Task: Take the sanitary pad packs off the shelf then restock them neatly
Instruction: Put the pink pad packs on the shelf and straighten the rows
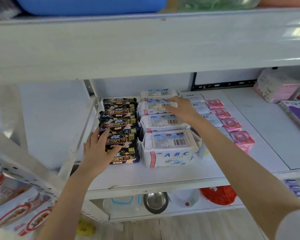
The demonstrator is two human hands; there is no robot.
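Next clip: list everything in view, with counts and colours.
black packs: five, black-gold, left column, middle shelf
large white ABC packs: four, white-blue, next column
small white ABC packs: at least three, white, partly hidden
pink packs: four, pink, column right of those
steel bowl: one, silver, lower shelf
blue tub: one, blue, top shelf
left hand: one, rests on front black packs
right hand: one, touches a rear large white pack

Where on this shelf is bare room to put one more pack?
Bare shelf runs along the front edge, before the front ABC pack, and right of the pink packs, toward the purple pack. Crowded: the black packs under the left hand, ABC rows under the right hand.
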